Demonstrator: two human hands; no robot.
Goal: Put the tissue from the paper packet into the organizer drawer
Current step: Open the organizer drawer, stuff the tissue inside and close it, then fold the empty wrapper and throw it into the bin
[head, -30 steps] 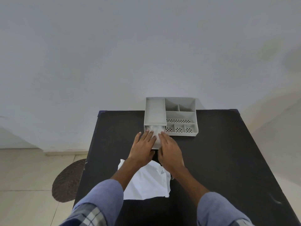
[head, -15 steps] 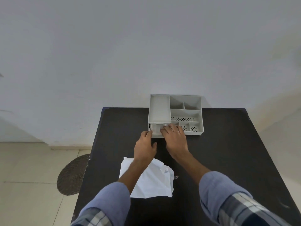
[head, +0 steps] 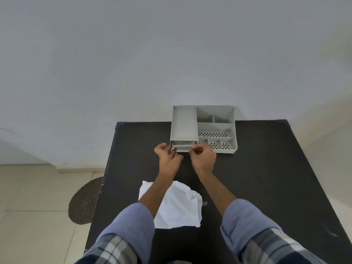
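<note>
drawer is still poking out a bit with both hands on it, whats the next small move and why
Probably push the drawer the rest of the way in. It sticks out slightly from the organizer, something pale shows inside, and the left hand and right hand flank its front.

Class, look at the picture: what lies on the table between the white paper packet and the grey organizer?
In the head view, only the left hand and right hand lie between paper packet and organizer.

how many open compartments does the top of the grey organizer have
7 on the organizer: one long tray on the left, two at the back right, one wide in the middle, three small along the front; the right hand partly hides the leftmost.
</note>
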